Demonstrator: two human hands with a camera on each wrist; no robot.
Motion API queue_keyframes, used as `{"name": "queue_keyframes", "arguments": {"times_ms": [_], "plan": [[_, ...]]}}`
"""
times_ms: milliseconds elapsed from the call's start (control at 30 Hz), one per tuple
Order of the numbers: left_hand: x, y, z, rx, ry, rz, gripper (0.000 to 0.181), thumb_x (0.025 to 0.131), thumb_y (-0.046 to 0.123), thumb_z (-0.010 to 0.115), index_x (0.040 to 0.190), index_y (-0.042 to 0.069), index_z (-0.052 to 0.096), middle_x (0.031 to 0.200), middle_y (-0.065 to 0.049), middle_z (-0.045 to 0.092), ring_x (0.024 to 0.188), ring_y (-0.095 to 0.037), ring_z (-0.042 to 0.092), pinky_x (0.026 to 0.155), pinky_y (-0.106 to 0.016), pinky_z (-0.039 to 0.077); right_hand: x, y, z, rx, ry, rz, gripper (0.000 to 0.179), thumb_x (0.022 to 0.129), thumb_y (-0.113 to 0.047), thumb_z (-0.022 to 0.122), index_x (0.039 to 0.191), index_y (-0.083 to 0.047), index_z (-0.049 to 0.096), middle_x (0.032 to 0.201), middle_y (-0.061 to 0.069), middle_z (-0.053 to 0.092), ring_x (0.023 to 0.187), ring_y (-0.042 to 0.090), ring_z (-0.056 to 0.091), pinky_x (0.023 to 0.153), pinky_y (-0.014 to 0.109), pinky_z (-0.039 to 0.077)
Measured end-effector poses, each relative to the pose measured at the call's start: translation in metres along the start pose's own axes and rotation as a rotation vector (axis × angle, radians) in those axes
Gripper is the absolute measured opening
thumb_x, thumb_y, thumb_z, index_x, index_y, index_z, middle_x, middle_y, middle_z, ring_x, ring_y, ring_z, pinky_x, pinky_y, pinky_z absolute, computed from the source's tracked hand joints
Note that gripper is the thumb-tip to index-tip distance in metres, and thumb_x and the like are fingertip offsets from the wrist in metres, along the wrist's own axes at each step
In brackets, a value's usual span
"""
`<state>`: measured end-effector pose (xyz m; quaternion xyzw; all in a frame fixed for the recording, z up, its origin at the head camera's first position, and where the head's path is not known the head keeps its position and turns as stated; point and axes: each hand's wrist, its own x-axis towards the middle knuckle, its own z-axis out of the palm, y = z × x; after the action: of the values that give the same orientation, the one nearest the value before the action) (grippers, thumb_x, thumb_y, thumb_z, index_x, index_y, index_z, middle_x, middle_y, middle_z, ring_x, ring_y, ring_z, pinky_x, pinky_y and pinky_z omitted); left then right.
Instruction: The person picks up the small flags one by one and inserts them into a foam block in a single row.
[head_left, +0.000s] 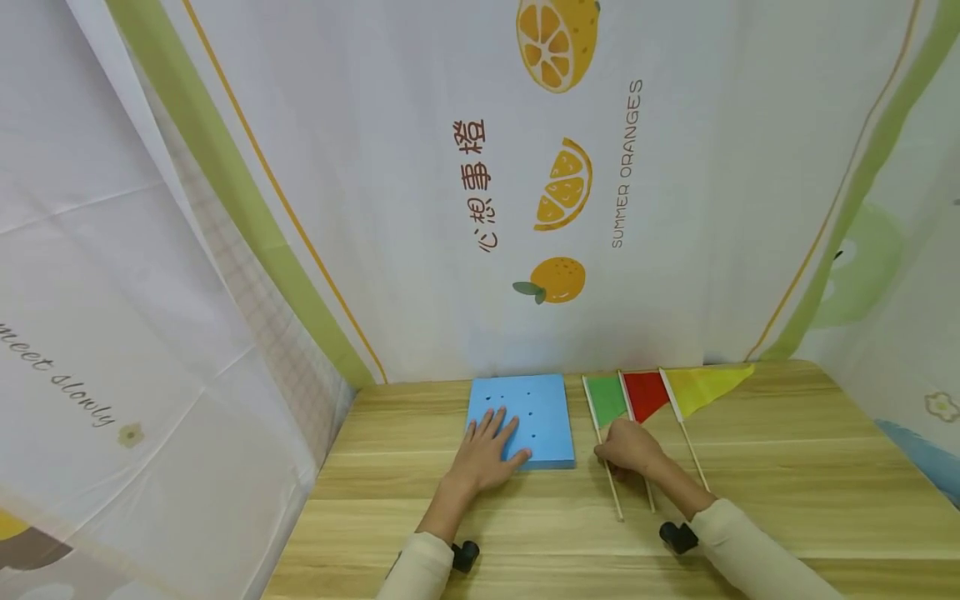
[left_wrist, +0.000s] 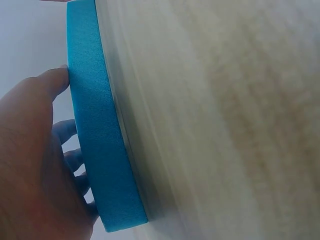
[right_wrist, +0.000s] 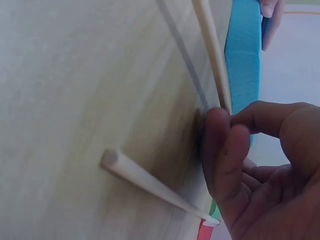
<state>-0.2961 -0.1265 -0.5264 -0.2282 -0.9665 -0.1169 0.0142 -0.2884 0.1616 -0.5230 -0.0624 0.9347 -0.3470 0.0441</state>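
Observation:
My left hand rests on a blue foam block with its fingers spread over the top face. Small holes dot that face. The left wrist view shows the block's side edge, with the thumb touching its upper rim. Between thumb and fingers, my right hand pinches the wooden stick of a green flag. That stick is slightly raised off the table in the right wrist view. Beside it lies a red flag, its stick passing under the hand. Farther right lies a yellow flag.
The wood-grain table bears the block and flags. Behind it hangs a white curtain printed with oranges, and another cloth hangs at the left. Black wrist mounts sit by both sleeves.

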Motion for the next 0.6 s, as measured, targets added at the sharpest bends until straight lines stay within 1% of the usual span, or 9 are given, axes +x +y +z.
{"name": "queue_keyframes", "arguments": {"times_ms": [167, 333, 433, 600], "plan": [[0.0001, -0.0005, -0.0013, -0.002, -0.009, 0.002, 0.074, 0.097, 0.064, 0.04, 0.155, 0.02, 0.032, 0.164, -0.01, 0.021, 0.152, -0.034, 0.017, 0.122, -0.057, 0.016, -0.002, -0.0017, -0.005, 0.109, -0.053, 0.04, 0.029, 0.079, -0.004, 0.061, 0.05, 0.0, 0.062, 0.041, 0.005, 0.057, 0.033, 0.016, 0.055, 0.036, 0.03, 0.049], [-0.0025, 0.0006, -0.0036, -0.019, -0.019, 0.001, 0.073, 0.097, 0.064, 0.04, 0.155, 0.02, 0.032, 0.164, -0.01, 0.02, 0.152, -0.034, 0.016, 0.122, -0.058, 0.016, -0.0015, 0.0, -0.0066, 0.176, -0.099, 0.076, 0.023, 0.078, -0.003, 0.062, 0.056, 0.003, 0.063, 0.047, 0.008, 0.059, 0.036, 0.015, 0.057, 0.04, 0.03, 0.052], [-0.003, 0.001, -0.0042, -0.027, -0.027, 0.002, 0.073, 0.098, 0.063, 0.039, 0.155, 0.02, 0.031, 0.164, -0.01, 0.02, 0.153, -0.034, 0.015, 0.122, -0.058, 0.015, -0.0006, 0.0019, -0.0065, 0.202, -0.105, 0.101, 0.019, 0.079, -0.004, 0.064, 0.062, 0.002, 0.063, 0.05, 0.008, 0.06, 0.038, 0.013, 0.057, 0.042, 0.028, 0.052], [-0.0015, 0.0019, -0.0047, -0.033, -0.02, 0.006, 0.072, 0.098, 0.062, 0.04, 0.155, 0.019, 0.032, 0.164, -0.011, 0.02, 0.152, -0.035, 0.015, 0.122, -0.058, 0.015, 0.0018, 0.004, -0.0074, 0.228, -0.083, 0.117, 0.014, 0.081, -0.004, 0.065, 0.068, 0.0, 0.063, 0.055, 0.008, 0.06, 0.041, 0.013, 0.058, 0.044, 0.026, 0.052]]}}
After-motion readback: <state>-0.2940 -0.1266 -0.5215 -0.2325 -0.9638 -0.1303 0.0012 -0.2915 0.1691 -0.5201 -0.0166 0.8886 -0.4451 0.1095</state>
